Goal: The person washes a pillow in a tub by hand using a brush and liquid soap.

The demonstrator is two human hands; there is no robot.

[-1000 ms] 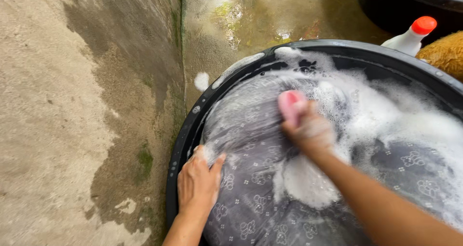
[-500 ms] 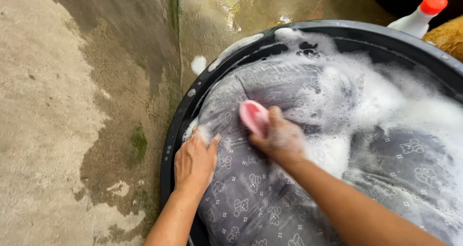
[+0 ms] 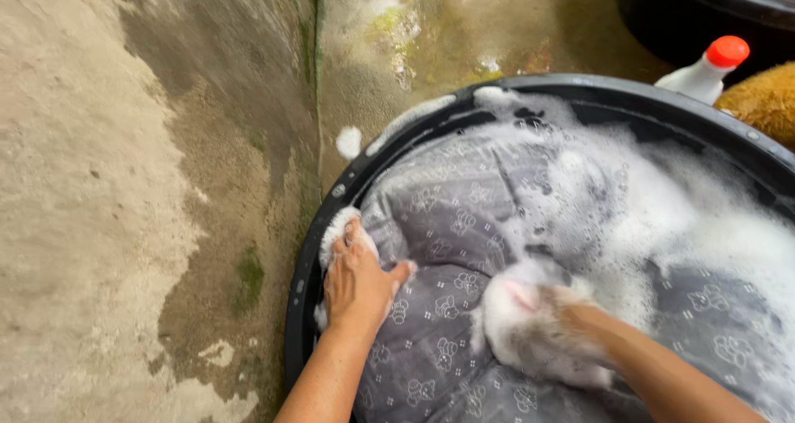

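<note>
The black tub (image 3: pixel 331 199) holds the grey printed cushion (image 3: pixel 447 216), centred. Left hand (image 3: pixel 358 282), flat and open at 9 o'clock, pins it. Right hand (image 3: pixel 571 323) closes round the pink brush (image 3: pixel 522 294); firm, even strokes clean best

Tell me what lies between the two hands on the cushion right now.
In the head view, only wet grey patterned cushion lies between the left hand and the foam-covered right hand with its pink brush; nothing else sits there.

Left hand (image 3: pixel 358 280) flat, fingers spread — right hand (image 3: pixel 563 323) curled in a closed grip, suds-coated.
</note>
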